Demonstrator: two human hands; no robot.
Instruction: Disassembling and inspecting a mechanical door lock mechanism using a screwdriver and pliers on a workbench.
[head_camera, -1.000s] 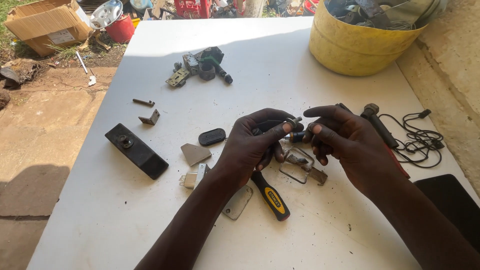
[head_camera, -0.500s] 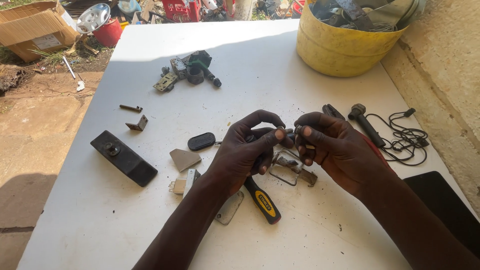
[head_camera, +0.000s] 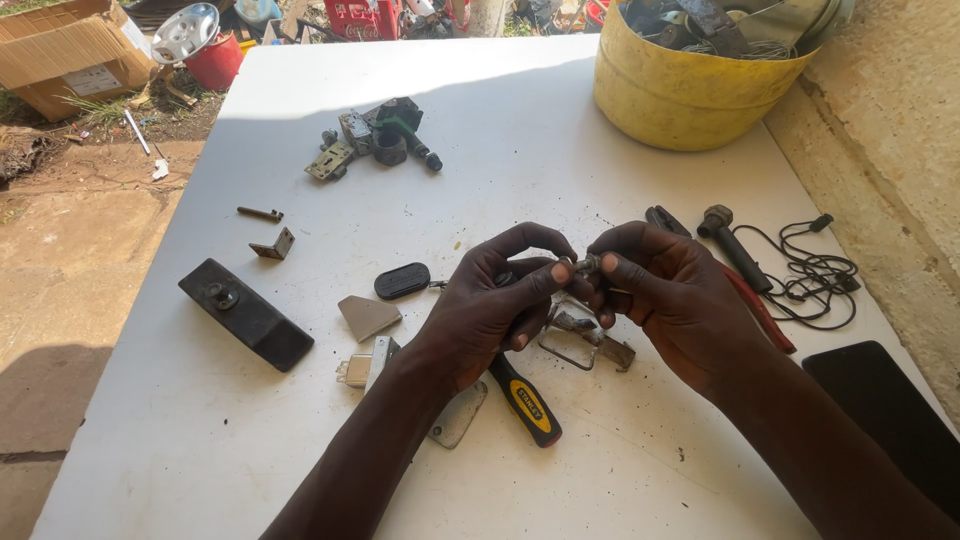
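Note:
Both hands meet above the middle of the white table (head_camera: 560, 140). My left hand (head_camera: 495, 300) and my right hand (head_camera: 665, 295) pinch a small metal lock part (head_camera: 583, 264) between their fingertips, held a little above the surface. Under the hands lie a screwdriver with a black and yellow handle (head_camera: 525, 400), a thin wire frame (head_camera: 565, 345) and a rusty metal piece (head_camera: 600, 340). A black oval cover (head_camera: 402, 281) and a grey triangular plate (head_camera: 367, 316) rest just left of my left hand.
A black rectangular lock body (head_camera: 245, 313) lies at the left. Lock parts (head_camera: 375, 135) sit at the back, beside a yellow tub (head_camera: 690, 85) full of scrap. Red-handled pliers (head_camera: 750, 300), a bolt tool (head_camera: 730, 245), black earphones (head_camera: 815, 275) and a dark phone (head_camera: 885, 415) lie at the right.
Both hands have lifted the small metal part slightly and brought the fingertips closer together on it. The camera view has shifted a little; nothing on the table has moved.

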